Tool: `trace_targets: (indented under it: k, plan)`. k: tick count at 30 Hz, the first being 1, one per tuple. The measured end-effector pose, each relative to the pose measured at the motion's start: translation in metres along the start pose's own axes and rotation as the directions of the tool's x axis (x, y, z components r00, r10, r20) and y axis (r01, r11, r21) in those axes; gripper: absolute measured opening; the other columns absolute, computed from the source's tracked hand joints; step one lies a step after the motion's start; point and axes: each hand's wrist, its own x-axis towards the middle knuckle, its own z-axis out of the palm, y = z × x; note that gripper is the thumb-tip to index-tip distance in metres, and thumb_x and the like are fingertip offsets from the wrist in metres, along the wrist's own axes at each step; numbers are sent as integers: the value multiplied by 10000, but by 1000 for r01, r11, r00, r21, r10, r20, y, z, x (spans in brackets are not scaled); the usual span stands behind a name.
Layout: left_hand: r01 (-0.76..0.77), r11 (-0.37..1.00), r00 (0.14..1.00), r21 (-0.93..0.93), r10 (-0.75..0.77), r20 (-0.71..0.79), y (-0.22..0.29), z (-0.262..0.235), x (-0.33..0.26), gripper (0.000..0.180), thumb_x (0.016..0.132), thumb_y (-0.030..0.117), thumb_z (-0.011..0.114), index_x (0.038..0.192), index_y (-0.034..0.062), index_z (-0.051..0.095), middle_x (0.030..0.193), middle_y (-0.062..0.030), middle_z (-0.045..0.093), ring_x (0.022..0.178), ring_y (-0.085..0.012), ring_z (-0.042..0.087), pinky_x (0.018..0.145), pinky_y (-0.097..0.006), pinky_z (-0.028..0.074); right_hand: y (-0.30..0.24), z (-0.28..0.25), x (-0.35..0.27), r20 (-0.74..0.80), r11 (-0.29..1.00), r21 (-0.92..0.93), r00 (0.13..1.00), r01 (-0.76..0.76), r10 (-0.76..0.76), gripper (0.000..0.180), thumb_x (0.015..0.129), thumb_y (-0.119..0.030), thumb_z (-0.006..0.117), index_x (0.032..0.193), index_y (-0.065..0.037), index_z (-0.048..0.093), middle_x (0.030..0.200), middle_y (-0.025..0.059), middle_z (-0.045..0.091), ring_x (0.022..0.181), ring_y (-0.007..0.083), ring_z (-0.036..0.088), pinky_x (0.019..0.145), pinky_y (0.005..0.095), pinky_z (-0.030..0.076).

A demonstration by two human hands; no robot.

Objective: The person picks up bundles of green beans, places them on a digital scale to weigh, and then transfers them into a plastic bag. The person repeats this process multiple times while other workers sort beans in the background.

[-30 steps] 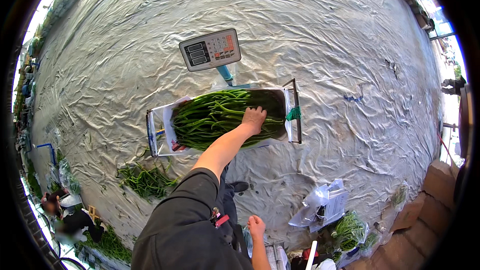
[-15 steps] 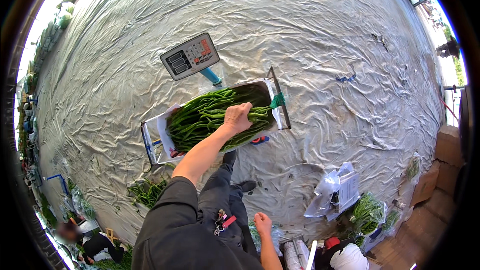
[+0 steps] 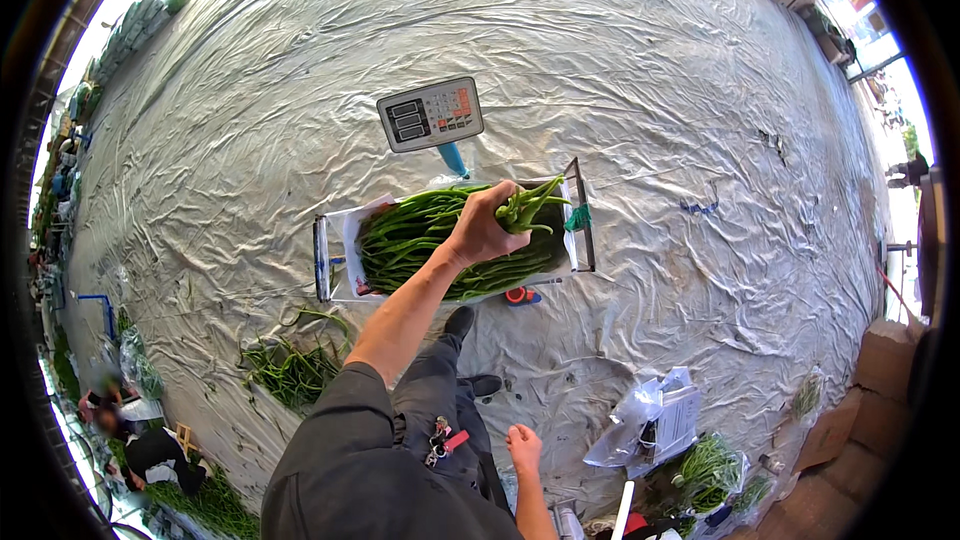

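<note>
My left hand reaches forward over a platform scale and is closed around a handful of long green stalks, their tips sticking out to the right. Beneath it, a heap of the same green stalks fills the white-lined tray on the scale. The scale's grey display head stands on a blue post just behind the tray. My right hand hangs beside my leg, fingers loose, holding nothing.
A wrinkled plastic sheet covers the ground. Loose green stalks lie at the lower left. Plastic bags and bagged greens sit at the lower right, with cardboard boxes further right. People crouch at the far left.
My left hand lay flat on the heap before; it has now closed on a handful of stalks and lifted it above the tray. The view has shifted a little.
</note>
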Motion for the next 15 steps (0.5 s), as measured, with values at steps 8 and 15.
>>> trace_targets:
  k: [8,15]
  plan:
    - [136,954,991,-266,-132,32,66,4,-75,324,670,31,779,910,58,564,749,0,578,667,-84,536,635,-271,472,-78,-11,-2,-62,957,-117,960,266,-274,390,879,-208,710,1160,52,638,964,109,692,847,183,660,748,312,533]
    - [467,730,876,-498,-304,376,94,44,-171,345,699,34,781,968,53,564,792,47,535,749,-54,504,679,-246,443,-219,-24,-77,-29,387,-531,440,754,-898,679,724,-263,823,1279,1,537,1159,179,626,1032,371,627,902,409,504]
